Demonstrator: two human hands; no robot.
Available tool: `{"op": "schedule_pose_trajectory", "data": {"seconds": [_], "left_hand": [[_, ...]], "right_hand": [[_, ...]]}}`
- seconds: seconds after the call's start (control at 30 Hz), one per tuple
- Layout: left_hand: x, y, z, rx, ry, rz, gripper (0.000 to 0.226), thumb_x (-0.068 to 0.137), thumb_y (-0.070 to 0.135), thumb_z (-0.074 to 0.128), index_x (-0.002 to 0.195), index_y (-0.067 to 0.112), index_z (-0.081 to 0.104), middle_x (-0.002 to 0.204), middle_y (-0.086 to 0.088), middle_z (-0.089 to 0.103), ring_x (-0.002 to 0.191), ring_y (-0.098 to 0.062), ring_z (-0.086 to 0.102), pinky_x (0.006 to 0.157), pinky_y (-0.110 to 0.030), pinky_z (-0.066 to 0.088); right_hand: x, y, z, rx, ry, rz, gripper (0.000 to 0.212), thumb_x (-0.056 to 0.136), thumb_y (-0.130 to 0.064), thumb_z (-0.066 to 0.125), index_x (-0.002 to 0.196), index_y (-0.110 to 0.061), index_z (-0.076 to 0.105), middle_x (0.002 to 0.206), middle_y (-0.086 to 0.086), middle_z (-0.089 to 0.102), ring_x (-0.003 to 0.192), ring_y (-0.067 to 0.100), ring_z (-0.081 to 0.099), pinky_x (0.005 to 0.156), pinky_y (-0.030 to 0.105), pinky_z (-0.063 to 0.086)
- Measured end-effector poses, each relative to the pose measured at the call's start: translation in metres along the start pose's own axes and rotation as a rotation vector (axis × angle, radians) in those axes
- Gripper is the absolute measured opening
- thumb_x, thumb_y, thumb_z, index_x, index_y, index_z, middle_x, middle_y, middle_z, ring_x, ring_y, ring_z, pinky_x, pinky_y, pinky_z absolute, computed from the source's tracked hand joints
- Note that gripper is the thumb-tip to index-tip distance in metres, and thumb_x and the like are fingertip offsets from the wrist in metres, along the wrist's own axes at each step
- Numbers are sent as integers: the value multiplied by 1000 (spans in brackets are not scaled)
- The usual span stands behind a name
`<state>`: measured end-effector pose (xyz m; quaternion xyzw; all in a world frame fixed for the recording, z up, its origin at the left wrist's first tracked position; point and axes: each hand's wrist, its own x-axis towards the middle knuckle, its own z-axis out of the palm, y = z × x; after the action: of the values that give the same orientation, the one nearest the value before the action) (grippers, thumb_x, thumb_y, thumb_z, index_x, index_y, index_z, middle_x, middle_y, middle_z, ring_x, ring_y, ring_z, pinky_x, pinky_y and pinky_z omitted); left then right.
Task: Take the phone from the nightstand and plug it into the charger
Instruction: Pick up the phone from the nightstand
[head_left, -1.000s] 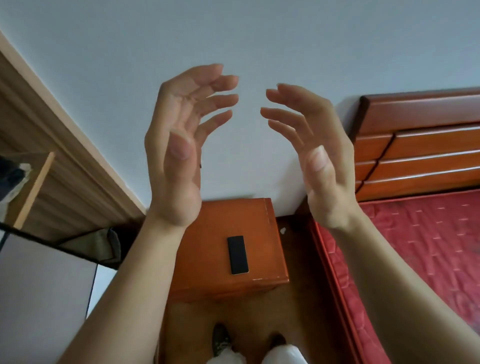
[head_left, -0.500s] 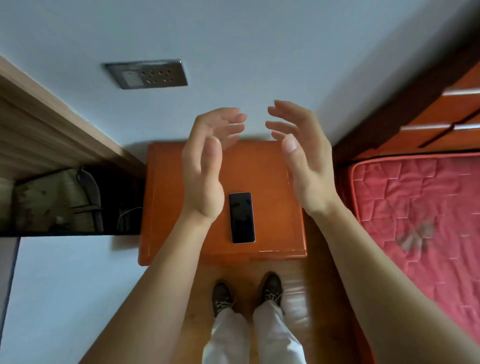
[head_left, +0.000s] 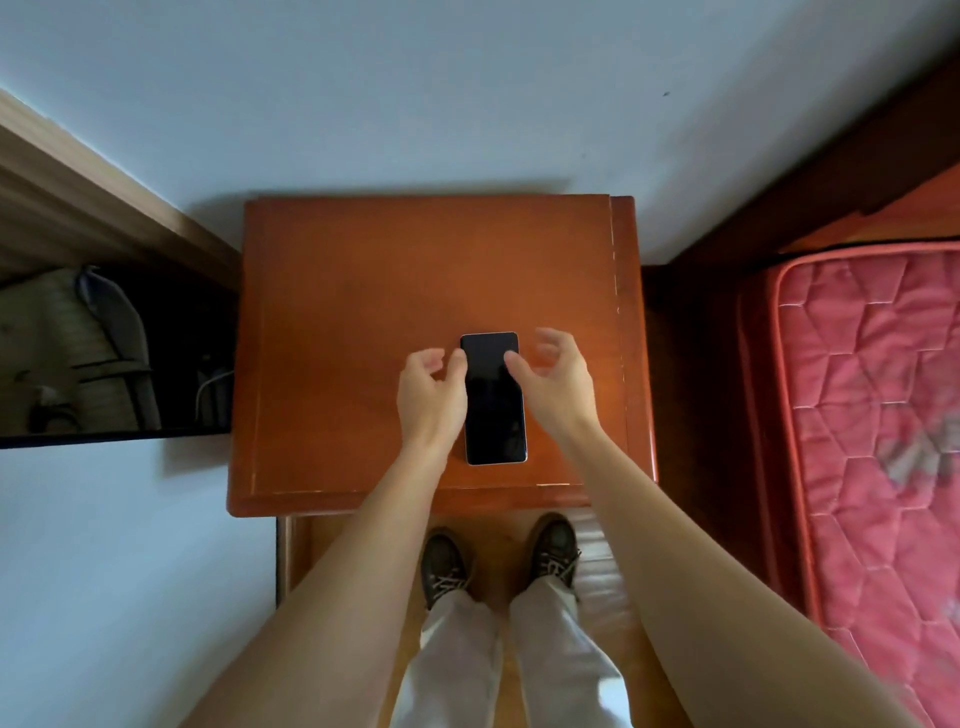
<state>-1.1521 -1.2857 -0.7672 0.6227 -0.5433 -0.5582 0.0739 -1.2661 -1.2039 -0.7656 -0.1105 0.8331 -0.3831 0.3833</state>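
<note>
Both hands are down low over the phone, one on each side. Left hand is loose and half curled, with its fingers spread and its thumb at the left edge of the phone. Right hand is the same, fingers spread and bent, with its thumb at the right edge. Neither hand is pinching or holding anything. I cannot tell if the thumbs really touch the phone or are just above it.

Lying flat on the nightstand, the phone has its dark screen up. It sits near the front edge, a bit right of the middle, with its long side pointing away from the person. It has not been lifted.

So the job is just at the start. I think the step now is the grab. After that, the phone has to come up and go to the charger. No charger plug shows for sure. A thin white cable hangs in the dark gap left of the nightstand, and that may be it, but it is too small to tell. The plugging in is all left to do
</note>
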Motion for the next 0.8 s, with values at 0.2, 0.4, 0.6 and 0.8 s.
{"op": "schedule_pose_trajectory", "data": {"seconds": [0.2,0.4,0.6,0.8], "left_hand": [[12,-1,19,36,-29,-77,41,100,25,68,137,18,53,143,-4,56,117,-23,61,87,-34,51],[9,8,23,25,-32,-96,27,100,20,68,122,20,53,131,-7,64,105,-27,64,84,-40,53],[-24,69,8,-70,-27,85,13,105,36,57,113,26,58,106,6,68,97,-20,70,85,-45,61],[-104,207,-10,-181,-86,394,17,109,35,47,115,31,62,107,13,73,102,-11,72,89,-35,58]], "right_hand": [[11,5,15,-168,-9,61,58,92,-25,75,144,-18,50,132,8,65,113,25,68,91,38,60],[13,-2,13,-101,-60,104,48,93,-22,75,138,-13,59,107,-3,69,91,14,66,71,26,54],[-13,-59,-18,98,-130,35,28,105,-37,54,103,-14,71,93,8,77,83,30,74,71,43,62],[-67,-169,-112,223,23,-225,30,109,-39,46,88,-22,59,72,-13,69,62,2,64,51,17,48]]}}
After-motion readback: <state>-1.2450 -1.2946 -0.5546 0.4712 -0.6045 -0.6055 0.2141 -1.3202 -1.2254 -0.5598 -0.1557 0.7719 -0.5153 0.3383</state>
